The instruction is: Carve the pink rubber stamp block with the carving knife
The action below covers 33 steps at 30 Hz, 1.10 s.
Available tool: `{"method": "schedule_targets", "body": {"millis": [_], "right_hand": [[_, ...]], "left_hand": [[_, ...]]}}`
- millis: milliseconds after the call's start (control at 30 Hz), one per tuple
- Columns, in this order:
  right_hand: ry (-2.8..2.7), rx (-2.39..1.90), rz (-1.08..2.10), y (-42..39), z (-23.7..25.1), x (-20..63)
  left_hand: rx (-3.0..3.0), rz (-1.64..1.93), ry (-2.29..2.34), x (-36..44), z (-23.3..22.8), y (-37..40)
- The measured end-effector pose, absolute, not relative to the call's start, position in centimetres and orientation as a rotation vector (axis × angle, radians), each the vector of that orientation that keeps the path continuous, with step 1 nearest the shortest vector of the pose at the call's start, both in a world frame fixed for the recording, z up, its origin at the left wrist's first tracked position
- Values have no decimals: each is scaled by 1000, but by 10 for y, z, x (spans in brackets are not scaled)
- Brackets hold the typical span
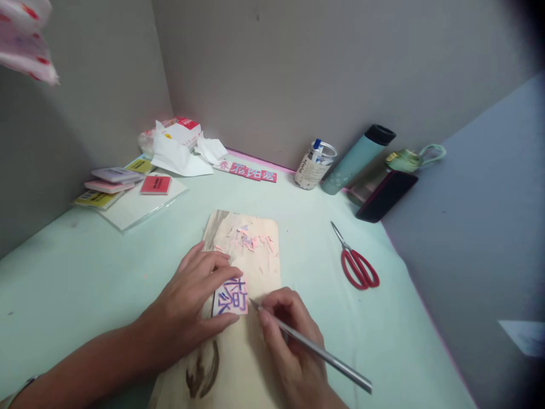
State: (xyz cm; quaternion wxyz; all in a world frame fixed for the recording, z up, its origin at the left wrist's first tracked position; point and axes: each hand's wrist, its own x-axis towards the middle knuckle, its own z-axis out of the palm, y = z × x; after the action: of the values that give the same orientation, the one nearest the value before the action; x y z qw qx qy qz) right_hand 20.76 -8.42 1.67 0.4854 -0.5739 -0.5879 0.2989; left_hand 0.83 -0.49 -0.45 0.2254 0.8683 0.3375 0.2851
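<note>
Head view: left hand (193, 289) and right hand (293, 335) work close together over a board (251, 360) on the worktop (76, 278).
Packets (114, 175): piled beyond the left hand and to its left, well apart from it.
Tissues (172, 156): well beyond the left hand, near the wall.
Left grip: fingers over the block's (230, 299) far edge, thumb at its near edge, pressing it to the board.
Block: flat on the board between the hands, a purple character on its face, pink along the right edge.
Shavings (248, 240): on the board, just beyond the left fingers.
Strip (252, 172): a row of character-marked pieces, well beyond both hands.
Knife (323, 355): tip just beside the block's right edge; contact, cannot tell. The step looks like carving or trimming there.
Right grip: closed on the knife like a pen. The next stroke calls, I judge, for light pressure, a steady block and the left thumb clear of the blade.
Tin (313, 170): well beyond the right hand.
Scissors (356, 268): beyond the right hand and to its right, untouched.
Phone (387, 197): farther off, past the scissors.
</note>
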Motion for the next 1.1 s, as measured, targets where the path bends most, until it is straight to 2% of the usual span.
{"method": "schedule_targets", "body": {"millis": [1100], "right_hand": [[-1518, -1471, 761, -81, 18, 209]], "left_hand": [[2371, 787, 928, 9, -4, -5]]}}
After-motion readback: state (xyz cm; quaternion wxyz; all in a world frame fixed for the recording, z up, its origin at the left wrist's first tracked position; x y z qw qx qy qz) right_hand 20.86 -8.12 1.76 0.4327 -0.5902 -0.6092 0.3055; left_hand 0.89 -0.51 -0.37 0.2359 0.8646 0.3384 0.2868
